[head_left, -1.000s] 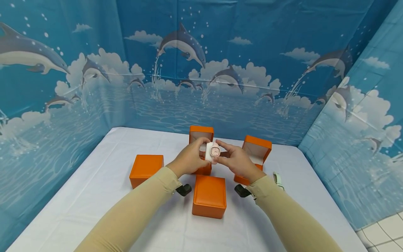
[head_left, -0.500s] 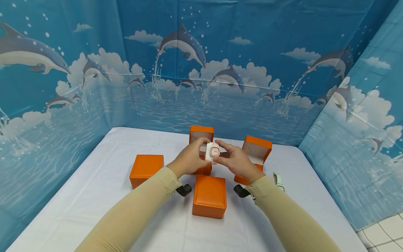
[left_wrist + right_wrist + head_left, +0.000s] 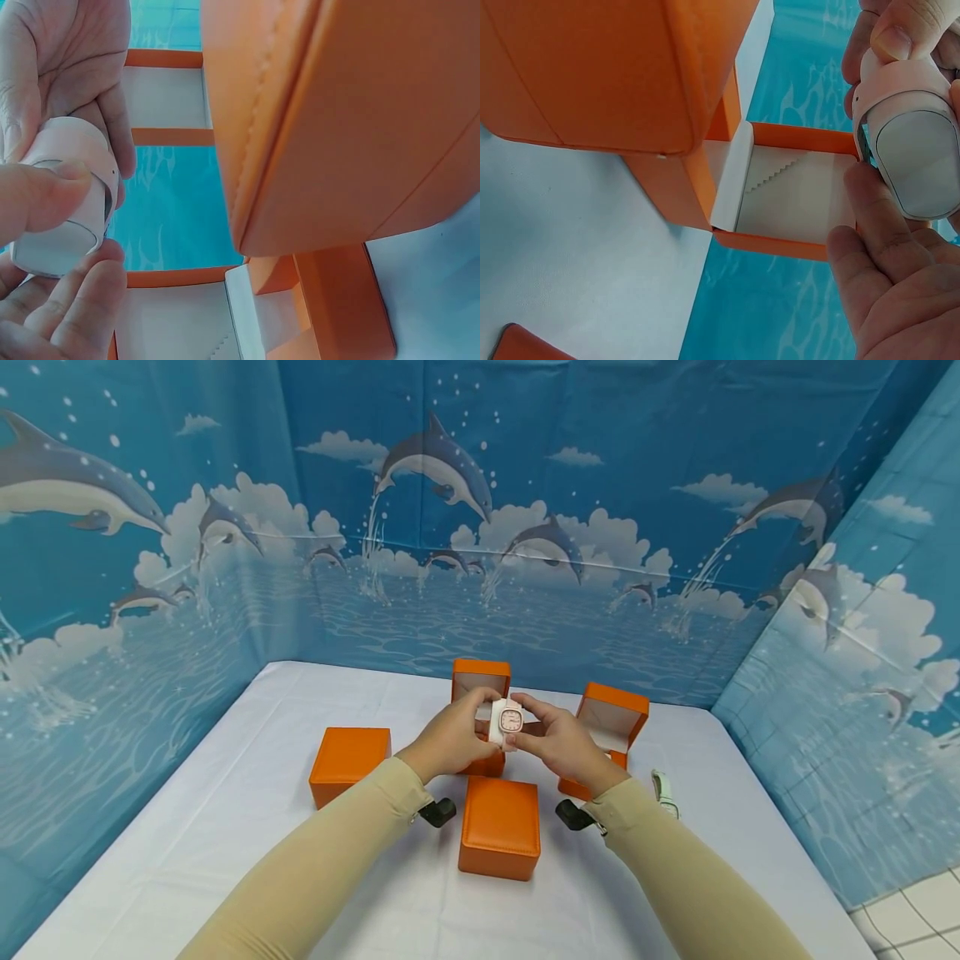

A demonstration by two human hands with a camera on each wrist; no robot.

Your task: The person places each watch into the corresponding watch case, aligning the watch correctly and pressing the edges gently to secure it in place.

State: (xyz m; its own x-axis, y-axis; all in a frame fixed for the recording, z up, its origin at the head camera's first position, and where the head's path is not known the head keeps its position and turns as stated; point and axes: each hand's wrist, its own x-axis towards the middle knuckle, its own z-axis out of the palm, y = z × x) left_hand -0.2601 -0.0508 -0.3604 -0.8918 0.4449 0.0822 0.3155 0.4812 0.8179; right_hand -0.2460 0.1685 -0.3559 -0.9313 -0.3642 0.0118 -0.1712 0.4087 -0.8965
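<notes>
Between both hands, in the head view, a pink wristwatch (image 3: 512, 720) with a squarish face sits around a white watch cushion (image 3: 494, 723). My left hand (image 3: 450, 739) grips the cushion from the left, its thumb below. From the right, my right hand (image 3: 564, 742) pinches the watch with fingers above and thumb below. The wrist views show the smooth oval end of the cushion (image 3: 919, 161) and the pink strap (image 3: 79, 142) wrapped around it. Directly behind the hands stands an open orange watch box (image 3: 481, 668), its lower part mostly covered by the left hand.
Another open orange box (image 3: 613, 714) stands behind the right wrist, with a pale green watch (image 3: 663, 789) lying beside it. Closed orange boxes stand at front centre (image 3: 500, 827) and left (image 3: 348, 764) on the white tablecloth (image 3: 262, 752). A blue dolphin curtain (image 3: 480, 610) rises behind.
The watch and cushion have turned very slightly in the hands, and the watch face sits a touch further left. The boxes have stayed where they were.
</notes>
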